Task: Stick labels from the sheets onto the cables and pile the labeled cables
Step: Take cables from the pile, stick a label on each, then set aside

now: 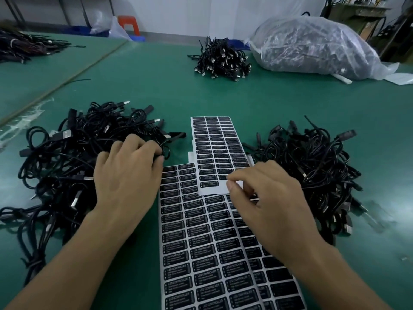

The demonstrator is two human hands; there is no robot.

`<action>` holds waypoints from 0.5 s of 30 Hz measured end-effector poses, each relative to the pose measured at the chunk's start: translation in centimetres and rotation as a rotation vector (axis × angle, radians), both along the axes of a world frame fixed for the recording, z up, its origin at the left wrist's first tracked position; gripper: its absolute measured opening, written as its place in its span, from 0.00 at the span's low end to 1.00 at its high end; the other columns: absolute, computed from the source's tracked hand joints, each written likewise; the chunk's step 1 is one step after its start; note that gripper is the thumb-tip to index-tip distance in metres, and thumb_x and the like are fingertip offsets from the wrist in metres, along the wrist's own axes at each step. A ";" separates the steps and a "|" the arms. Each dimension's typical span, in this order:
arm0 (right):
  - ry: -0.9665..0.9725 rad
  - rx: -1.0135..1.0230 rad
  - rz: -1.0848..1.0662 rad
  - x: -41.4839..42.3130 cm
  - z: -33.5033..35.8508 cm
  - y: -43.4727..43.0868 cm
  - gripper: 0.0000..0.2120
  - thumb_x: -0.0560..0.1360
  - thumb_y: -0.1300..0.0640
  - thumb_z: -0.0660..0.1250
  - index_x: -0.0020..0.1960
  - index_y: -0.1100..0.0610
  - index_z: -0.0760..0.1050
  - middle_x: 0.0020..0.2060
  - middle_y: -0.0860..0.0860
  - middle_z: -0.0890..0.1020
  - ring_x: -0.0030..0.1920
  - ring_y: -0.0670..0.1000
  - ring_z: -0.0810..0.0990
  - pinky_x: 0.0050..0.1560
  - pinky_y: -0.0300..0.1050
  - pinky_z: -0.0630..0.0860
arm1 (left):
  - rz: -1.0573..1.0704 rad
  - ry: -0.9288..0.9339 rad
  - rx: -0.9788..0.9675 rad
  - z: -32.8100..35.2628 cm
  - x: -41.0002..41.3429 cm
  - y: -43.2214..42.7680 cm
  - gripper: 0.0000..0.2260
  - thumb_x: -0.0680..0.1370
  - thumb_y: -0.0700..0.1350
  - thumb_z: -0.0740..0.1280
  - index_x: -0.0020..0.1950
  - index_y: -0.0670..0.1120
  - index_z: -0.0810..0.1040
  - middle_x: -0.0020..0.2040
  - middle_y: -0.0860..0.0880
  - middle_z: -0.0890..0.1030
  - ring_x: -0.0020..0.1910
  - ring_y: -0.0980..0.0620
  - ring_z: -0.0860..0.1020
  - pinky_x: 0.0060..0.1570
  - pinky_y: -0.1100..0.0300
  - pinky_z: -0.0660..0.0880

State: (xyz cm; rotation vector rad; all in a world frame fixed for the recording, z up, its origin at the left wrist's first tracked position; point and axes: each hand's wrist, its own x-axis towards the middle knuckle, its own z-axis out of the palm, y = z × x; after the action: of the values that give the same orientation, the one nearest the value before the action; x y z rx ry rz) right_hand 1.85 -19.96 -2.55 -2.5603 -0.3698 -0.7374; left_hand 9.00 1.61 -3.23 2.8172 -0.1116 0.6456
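Curling round tangled black cables (67, 157), the left grip (127, 173) holds them; the right grip (266, 198) pinches the white-edged label sheet (216, 142).

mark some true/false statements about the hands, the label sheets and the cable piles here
1. The left hand curls its fingers into the tangled pile of black cables on its side. True.
2. The right hand lies flat and open. False: its thumb and fingers pinch at the near edge of the upper white sheet of black labels.
3. The two label sheets lie apart. False: the upper sheet overlaps the far end of the lower white label sheet.
4. A clear plastic bag stuffed with dark cables lies at the far right. True.
5. Only two cable piles are in view. False: a smaller heap of black cables also lies farther back, beside the bag.
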 end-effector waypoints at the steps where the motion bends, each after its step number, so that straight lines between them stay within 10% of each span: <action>1: 0.019 0.003 0.008 0.0 -0.1 0.0 0.05 0.77 0.56 0.69 0.48 0.54 0.83 0.35 0.39 0.69 0.39 0.44 0.69 0.44 0.34 0.66 | -0.004 0.009 -0.006 0.1 0.0 0.0 0.07 0.80 0.50 0.67 0.52 0.50 0.82 0.50 0.49 0.79 0.51 0.42 0.77 0.52 0.45 0.71; 7: 0.054 0.019 0.015 0.1 -0.5 -0.2 0.04 0.77 0.56 0.69 0.48 0.53 0.83 0.36 0.37 0.69 0.41 0.42 0.68 0.45 0.31 0.65 | 0.016 0.116 -0.066 0.6 0.0 0.0 0.24 0.81 0.61 0.55 0.52 0.43 0.81 0.44 0.44 0.79 0.47 0.40 0.76 0.50 0.47 0.74; 15: 0.064 0.046 0.035 0.1 -0.7 -0.1 0.05 0.77 0.54 0.68 0.48 0.52 0.82 0.35 0.31 0.65 0.41 0.41 0.67 0.43 0.31 0.64 | 0.005 0.226 -0.005 0.8 0.1 0.4 0.19 0.80 0.59 0.62 0.59 0.47 0.81 0.51 0.43 0.77 0.52 0.41 0.76 0.55 0.47 0.74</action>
State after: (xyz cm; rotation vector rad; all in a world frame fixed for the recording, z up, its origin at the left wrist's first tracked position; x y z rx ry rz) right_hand 1.95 -20.06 -3.29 -2.5207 -0.3722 -0.6423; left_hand 9.15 2.06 -2.47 2.8625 -0.0615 0.3245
